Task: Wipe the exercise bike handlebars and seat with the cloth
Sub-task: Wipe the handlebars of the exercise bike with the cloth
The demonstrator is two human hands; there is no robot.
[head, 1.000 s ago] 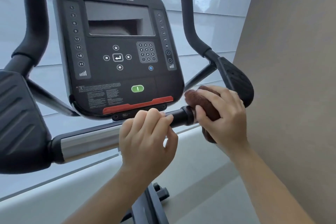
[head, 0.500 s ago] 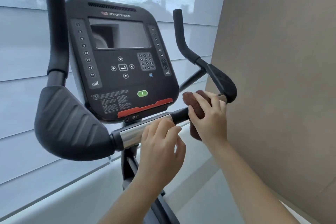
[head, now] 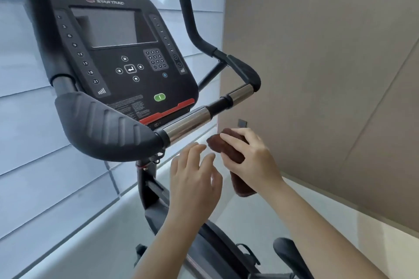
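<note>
We hold the brown cloth (head: 231, 151) in our right hand (head: 254, 161), fingers curled round it, just below the bike's handlebar (head: 188, 123) and clear of it. Our left hand (head: 195, 176) hangs released beside the cloth, also under the handlebar, fingers spread and holding nothing. The console (head: 122, 52) stands above the handlebar.

Looks like a gym room. Upright exercise bike (head: 102, 127) with big console (head: 127, 52) (screen, keypad) beside shaded window (head: 27, 165).
</note>
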